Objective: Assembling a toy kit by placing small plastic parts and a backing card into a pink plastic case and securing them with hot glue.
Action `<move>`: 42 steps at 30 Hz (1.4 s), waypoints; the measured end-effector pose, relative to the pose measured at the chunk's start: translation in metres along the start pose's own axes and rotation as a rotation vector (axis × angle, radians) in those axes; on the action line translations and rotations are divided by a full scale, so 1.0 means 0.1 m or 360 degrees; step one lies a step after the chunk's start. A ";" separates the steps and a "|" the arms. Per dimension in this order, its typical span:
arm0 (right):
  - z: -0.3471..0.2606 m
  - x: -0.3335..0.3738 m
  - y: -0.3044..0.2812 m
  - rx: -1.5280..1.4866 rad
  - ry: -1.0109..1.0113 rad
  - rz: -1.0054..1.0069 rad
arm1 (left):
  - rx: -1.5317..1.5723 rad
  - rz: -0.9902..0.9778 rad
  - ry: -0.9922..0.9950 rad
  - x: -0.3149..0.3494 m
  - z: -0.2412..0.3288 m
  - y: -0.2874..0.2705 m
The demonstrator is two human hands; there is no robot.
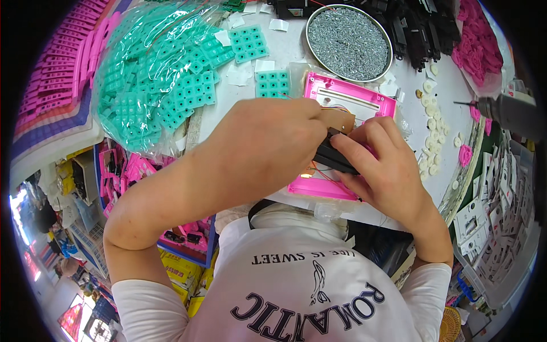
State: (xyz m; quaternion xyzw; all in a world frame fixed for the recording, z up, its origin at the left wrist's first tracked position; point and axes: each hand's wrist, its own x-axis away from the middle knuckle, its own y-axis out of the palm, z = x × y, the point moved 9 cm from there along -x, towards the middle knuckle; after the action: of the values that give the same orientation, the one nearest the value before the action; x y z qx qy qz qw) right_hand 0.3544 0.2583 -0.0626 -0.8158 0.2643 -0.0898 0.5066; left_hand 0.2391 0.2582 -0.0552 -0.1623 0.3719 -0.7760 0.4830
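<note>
Crowding the hands (330, 148): screw tray (314, 25), green keypads (171, 85).

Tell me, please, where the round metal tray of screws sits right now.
In the head view, the round tray of screws sits at the far edge of the table, right of centre, just beyond the pink plastic case and right of the teal keypad sheets.

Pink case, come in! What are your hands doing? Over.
Left hand and right hand both grip a black part over the pink case. Wires and small board alongside. Nothing blocking.
</note>
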 end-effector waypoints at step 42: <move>0.33 0.38 -0.86 -0.0131 -0.0233 0.0712 | -0.0834 -0.0018 0.0069 -1.18 -0.84 0.34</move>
State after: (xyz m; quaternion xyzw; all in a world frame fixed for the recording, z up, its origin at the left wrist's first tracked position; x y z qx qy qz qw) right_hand 0.4293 0.2936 -0.0077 -0.7613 0.4045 0.0948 0.4979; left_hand 0.2663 0.3868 -0.1239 -0.2673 0.5695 -0.6592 0.4120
